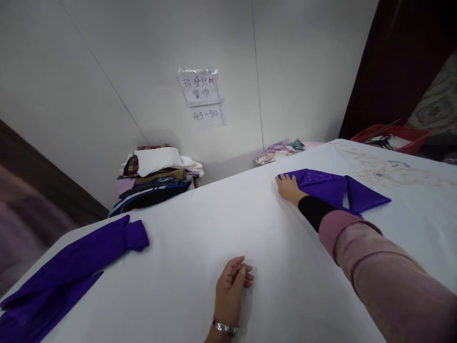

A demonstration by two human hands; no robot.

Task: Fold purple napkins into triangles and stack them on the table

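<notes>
On the white-covered table, my right hand (288,188) reaches out to the left corner of a folded purple cloth (323,188). Its fingers are spread and rest on the fabric; the thumb is hidden. A triangular flap of that cloth points right. My left hand (232,283), with a metal bracelet at the wrist, lies nearer to me over the bare table cover, fingers loosely bent and slightly apart, holding nothing. Off to the left lies another purple cloth (82,252), long and folded, with a short turned end.
A stack of folded fabrics (157,174) stands beyond the table's far edge, before a pale wall. Further right are lilac fabrics (274,152) and a red basket (416,138). Embroidery (380,174) decorates the white table cover (178,238). A handwritten paper sign (202,88) hangs on the wall.
</notes>
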